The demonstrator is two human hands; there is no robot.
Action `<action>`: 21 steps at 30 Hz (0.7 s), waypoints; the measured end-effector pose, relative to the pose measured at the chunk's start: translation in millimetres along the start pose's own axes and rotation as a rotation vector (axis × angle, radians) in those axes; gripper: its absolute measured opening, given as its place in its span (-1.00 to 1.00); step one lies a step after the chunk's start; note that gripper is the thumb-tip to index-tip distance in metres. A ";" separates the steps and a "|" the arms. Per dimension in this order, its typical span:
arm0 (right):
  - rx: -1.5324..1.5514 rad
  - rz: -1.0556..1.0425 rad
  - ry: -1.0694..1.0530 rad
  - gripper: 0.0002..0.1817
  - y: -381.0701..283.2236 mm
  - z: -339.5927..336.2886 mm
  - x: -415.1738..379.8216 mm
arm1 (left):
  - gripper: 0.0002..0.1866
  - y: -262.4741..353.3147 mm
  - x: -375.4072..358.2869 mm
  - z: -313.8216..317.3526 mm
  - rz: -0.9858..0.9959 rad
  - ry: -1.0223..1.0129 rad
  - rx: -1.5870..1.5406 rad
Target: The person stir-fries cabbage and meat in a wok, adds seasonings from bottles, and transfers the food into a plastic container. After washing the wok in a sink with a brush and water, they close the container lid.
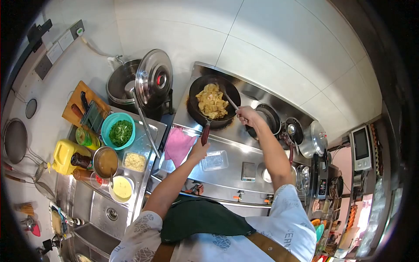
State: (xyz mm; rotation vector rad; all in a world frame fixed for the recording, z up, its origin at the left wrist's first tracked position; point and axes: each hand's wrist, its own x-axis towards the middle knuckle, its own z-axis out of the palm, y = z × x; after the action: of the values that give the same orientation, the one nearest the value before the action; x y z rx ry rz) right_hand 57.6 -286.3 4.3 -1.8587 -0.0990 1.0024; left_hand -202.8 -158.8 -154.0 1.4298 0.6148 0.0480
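A dark wok sits on the stove, holding yellow-brown cooked pieces, perhaps egg. My left hand is wrapped round the wok's dark red handle. From the right, my right hand grips a long-handled metal spatula, whose head reaches into the wok at the right edge of the food. Below the wok, near my left hand, lie a pink cloth and a clear plastic tray.
Further right on the stove are a dark pan and a steel pot. A large pot with a leaning lid stands left. The left counter holds a turquoise bowl of greens, a yellow jug and knives by a board.
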 end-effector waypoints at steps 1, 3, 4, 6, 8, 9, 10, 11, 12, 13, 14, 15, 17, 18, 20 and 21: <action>-0.266 -0.067 -0.010 -0.90 -13.2 2.7 -16.3 | -0.62 -2.0 -0.5 -0.6 -0.004 -0.011 -0.019; -0.718 -0.127 0.036 -0.81 -53.1 3.7 -74.2 | -0.49 -2.7 -14.8 -8.7 -0.043 -0.069 -0.058; -0.944 -0.156 0.054 -0.76 -69.6 1.3 -97.9 | -0.42 -5.8 -26.1 -14.4 -0.065 -0.096 -0.078; -1.214 -0.154 -0.028 -0.66 -89.5 -25.0 -116.0 | -0.42 -21.6 -48.7 -28.7 -0.116 -0.085 -0.102; -1.388 -0.155 -0.084 -0.68 -112.5 -20.2 -151.4 | -0.41 -43.8 -68.4 -44.0 -0.162 -0.063 -0.114; -1.410 -0.204 -0.086 -0.69 -107.1 -27.2 -151.7 | -0.41 -56.9 -77.3 -50.8 -0.182 -0.046 -0.119; -1.469 -0.324 -0.106 -0.69 -94.9 -27.8 -143.2 | -0.41 -65.5 -85.6 -56.6 -0.202 -0.028 -0.124; -1.525 -0.447 -0.125 -0.69 -78.2 -29.2 -129.2 | -0.41 -73.0 -92.3 -61.8 -0.208 -0.019 -0.124; -1.577 -0.571 -0.144 -0.70 -68.5 -29.9 -122.3 | -0.41 -75.6 -100.5 -66.5 -0.214 -0.011 -0.123; -1.570 -0.334 -0.137 -0.72 -66.8 -3.9 -119.6 | -0.41 -79.1 -108.1 -68.0 -0.222 -0.004 -0.122; -1.518 -0.427 0.045 -0.72 -30.3 -2.7 -88.5 | -0.42 -84.9 -114.6 -67.5 -0.239 -0.010 -0.111; -1.440 -0.538 0.076 -0.71 -5.2 -4.5 -67.4 | -0.42 -89.3 -116.5 -68.5 -0.252 -0.013 -0.099; -1.195 -0.488 0.138 -0.70 -6.7 -1.7 -63.5 | -0.43 -91.6 -119.3 -72.5 -0.253 -0.011 -0.071; -1.026 -0.320 0.163 -0.69 -25.4 4.1 -83.5 | -0.44 -86.2 -124.6 -74.9 -0.259 0.000 -0.085; -0.666 -0.092 0.100 -0.69 -32.2 -19.4 -76.6 | -0.45 -76.6 -141.6 -79.7 -0.281 0.012 -0.106; -0.659 -0.049 0.110 -0.76 -56.0 -22.2 -93.8 | -0.45 -81.5 -144.0 -83.4 -0.290 0.005 -0.134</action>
State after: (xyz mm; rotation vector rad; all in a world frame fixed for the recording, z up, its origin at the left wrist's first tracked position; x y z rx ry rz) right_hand 30.3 -317.4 107.8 -2.4867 -0.4511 0.8907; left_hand -386.3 -152.9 -178.2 1.2006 0.8026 -0.1340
